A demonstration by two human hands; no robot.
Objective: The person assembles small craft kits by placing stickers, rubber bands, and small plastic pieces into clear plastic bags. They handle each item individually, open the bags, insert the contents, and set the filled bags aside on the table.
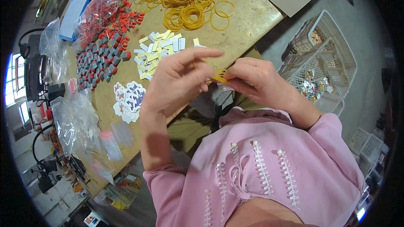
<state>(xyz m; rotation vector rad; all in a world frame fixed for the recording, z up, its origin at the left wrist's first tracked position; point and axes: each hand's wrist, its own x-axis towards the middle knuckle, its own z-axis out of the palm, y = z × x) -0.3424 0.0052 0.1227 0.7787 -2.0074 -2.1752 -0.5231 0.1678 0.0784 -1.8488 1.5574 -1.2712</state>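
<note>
1. At the frame's centre, a small yellow bundle [219,75] was pinched between the fingertips of both hands.
2. The left hand [176,82] was held with its index finger stretched out above the bundle.
3. The right hand [256,77] was closed on it from the right.
4. Yellow rubber bands [189,0] were heaped at the upper centre of the table [252,17]; pale tags [158,50] lay just left of the hands.

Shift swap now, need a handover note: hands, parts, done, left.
Left hand and right hand: both pinch a small yellow rubber band between them, above the table edge.
Parts: loose pile of yellow rubber bands, yellow and white small flat tags, grey-and-red small blocks on the tan wooden table.
Done: cannot tell.
Left: tags lie loose, unbanded.
</note>
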